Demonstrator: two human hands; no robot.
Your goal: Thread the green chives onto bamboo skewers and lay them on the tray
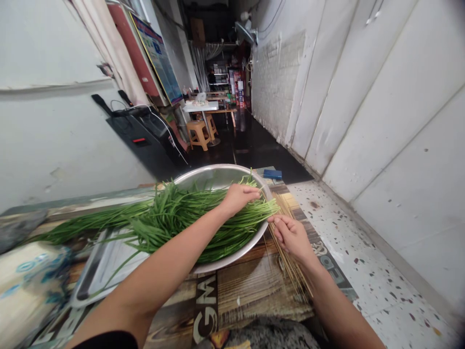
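Observation:
A large heap of green garlic chives [196, 208] fills a round metal basin [214, 169], with the pale stem ends toward the right rim. Over those stems is my left hand [240, 198], its fingers pressed together around chive stems near the far side of the bundle. My right hand [290, 236] is closed in a pinch just outside the right rim, close to the stem ends; what its fingertips hold, if anything, is too small to make out. Thin bamboo skewers [290, 266] lie on the table beside the basin, partly under my right hand.
Left of the basin are a white tray [109, 261] and a plastic bag with blue print [32, 276]. A small blue box [272, 174] sits at the table's far right corner. Beyond are a black machine [141, 131], plastic stools [198, 133] and a white wall [392, 106] on the right.

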